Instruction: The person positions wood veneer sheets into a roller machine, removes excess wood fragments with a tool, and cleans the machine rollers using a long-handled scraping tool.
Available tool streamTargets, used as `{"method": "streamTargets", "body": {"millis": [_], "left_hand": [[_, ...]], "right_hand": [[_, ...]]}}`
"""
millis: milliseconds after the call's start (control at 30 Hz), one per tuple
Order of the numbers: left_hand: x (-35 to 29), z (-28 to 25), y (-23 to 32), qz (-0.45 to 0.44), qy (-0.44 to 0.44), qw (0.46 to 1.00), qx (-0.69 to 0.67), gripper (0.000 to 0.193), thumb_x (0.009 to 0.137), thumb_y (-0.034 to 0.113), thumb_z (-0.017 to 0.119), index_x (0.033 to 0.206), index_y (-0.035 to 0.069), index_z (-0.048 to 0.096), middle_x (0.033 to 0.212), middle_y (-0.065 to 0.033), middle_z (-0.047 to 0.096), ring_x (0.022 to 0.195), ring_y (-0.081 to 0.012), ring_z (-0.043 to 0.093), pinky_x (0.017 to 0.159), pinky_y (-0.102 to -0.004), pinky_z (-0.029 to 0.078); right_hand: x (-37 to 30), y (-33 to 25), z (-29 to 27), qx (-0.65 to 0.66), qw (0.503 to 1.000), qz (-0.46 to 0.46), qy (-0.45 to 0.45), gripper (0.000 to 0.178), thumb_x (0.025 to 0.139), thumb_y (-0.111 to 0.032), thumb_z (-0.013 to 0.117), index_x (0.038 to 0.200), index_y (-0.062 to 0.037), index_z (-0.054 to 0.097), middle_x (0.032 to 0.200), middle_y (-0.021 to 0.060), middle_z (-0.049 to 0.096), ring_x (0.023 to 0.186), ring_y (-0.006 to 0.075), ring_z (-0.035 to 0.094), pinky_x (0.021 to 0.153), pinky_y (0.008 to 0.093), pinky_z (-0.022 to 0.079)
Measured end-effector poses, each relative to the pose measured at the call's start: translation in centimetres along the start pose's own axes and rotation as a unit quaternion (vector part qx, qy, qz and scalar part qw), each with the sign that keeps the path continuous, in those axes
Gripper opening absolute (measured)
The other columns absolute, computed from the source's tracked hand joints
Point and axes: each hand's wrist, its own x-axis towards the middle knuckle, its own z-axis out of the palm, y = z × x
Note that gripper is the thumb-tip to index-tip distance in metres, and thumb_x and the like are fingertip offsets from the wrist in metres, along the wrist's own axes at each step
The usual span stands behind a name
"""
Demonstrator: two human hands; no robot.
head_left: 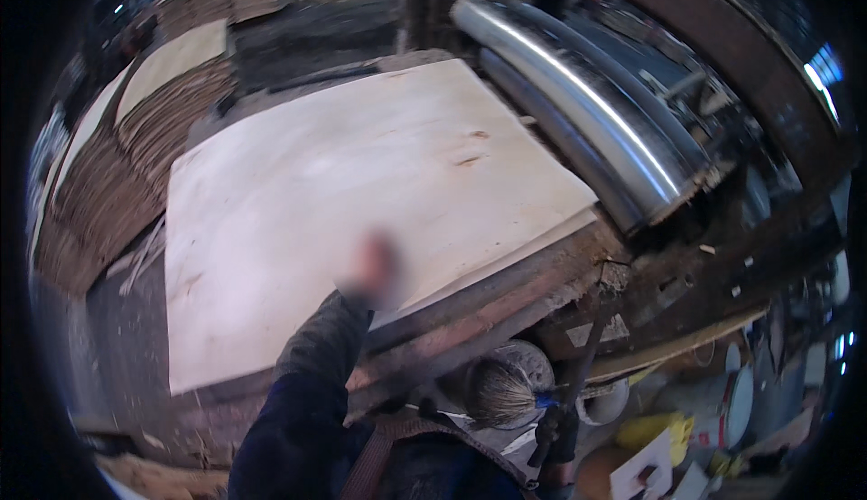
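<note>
A large pale wood veneer sheet (361, 157) lies flat on a worn bench, with another sheet's edge showing beneath it on the right. My left hand (377, 270) is over the sheet's near part; blur smears its fingers, so I cannot tell how they are held. Low on the right, my right hand (554, 432), in a dark glove, is closed around a long dark stick (589, 342). Beside it a straw brush (501, 393) with a blue binding lies over a round pail (528, 362). Whether brush and stick are joined is unclear.
Shiny metal rollers (578, 102) run along the sheet's right side, under a rusty beam (713, 39). Tall veneer stacks (172, 102) stand at left. The bench's rough edge (488, 306) is close to me. A white bucket (736, 405) and yellow bag (650, 432) sit lower right.
</note>
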Motion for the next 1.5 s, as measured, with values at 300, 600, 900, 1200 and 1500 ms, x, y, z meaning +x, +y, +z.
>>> {"method": "streamTargets", "body": {"millis": [300,600,900,1200,1500], "left_hand": [[-17.7,-14.6,9.9,-0.215,0.055,0.965,-0.141,0.027,0.083,0.006,0.051,0.11,0.001,0.054,0.103,-0.0115,0.057,0.084,-0.0187,0.058,0.074,-0.0286,0.046],[-49.1,-18.9,17.4,-0.59,-0.022,0.807,-0.006,0.029,0.082,0.022,0.05,0.097,0.0,0.062,0.088,-0.0216,0.062,0.085,-0.0348,0.059,0.074,-0.0402,0.046],[-65.0,-17.1,20.7,-0.684,0.157,0.711,-0.05,0.03,0.075,0.016,0.053,0.099,0.0,0.062,0.089,-0.0205,0.063,0.084,-0.035,0.06,0.075,-0.0376,0.048],[-63.7,-32.2,17.2,-0.562,0.305,0.768,0.039,0.026,0.082,0.011,0.052,0.105,0.0,0.057,0.097,-0.0175,0.061,0.088,-0.0307,0.059,0.075,-0.0351,0.047],[-61.3,-46.4,12.0,-0.449,0.358,0.817,0.045,0.028,0.079,0.004,0.052,0.108,0.002,0.055,0.098,-0.0176,0.058,0.089,-0.0325,0.058,0.075,-0.0368,0.046]], "right_hand": [[1.7,-2.7,4.3,-0.109,0.987,0.056,-0.099,0.017,0.085,-0.026,0.051,0.085,-0.0089,0.046,0.06,0.0022,0.046,0.043,0.0132,0.042,0.04,0.0234,0.037],[5.1,1.4,13.3,-0.198,0.959,0.077,-0.188,0.016,0.081,-0.019,0.054,0.089,-0.0076,0.046,0.063,0.004,0.047,0.047,0.014,0.044,0.041,0.0233,0.038],[2.7,7.7,22.6,-0.235,0.924,0.093,-0.288,0.02,0.077,-0.013,0.057,0.093,-0.0063,0.045,0.067,0.0058,0.048,0.05,0.0149,0.046,0.043,0.0233,0.039],[-3.7,20.0,31.5,-0.2,0.897,0.145,-0.367,0.025,0.076,-0.008,0.057,0.097,-0.0102,0.046,0.066,0.0062,0.049,0.053,0.0178,0.049,0.044,0.0291,0.043],[-6.0,29.9,38.6,-0.143,0.827,0.255,-0.479,0.029,0.082,-0.011,0.059,0.108,-0.0102,0.045,0.079,0.0046,0.053,0.059,0.0111,0.051,0.051,0.0258,0.045]]}}
